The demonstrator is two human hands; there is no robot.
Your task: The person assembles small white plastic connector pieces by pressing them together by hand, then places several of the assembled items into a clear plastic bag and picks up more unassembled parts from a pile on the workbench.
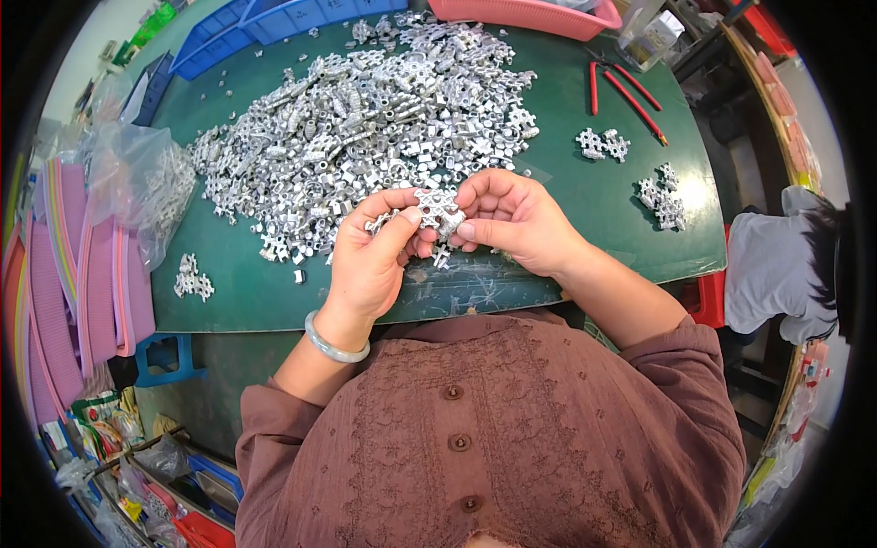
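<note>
Sitting pinched between both hands (364, 254) (525, 226), the silver metal piece (436, 206) touches each.

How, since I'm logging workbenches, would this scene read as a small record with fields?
Left hand: pinches a silver openwork metal piece
Right hand: thumb and fingers on that piece's right side
Left wrist: pale, glossy round bangle
Surface: dark green tabletop
Main pile: heap of small silver metal parts, beyond the hands
Set apart: small silver metal clumps, two at right, one at left
Tool: red-handled metal pliers, upper right
Far edge: blue plastic trays; pink plastic tray
</note>
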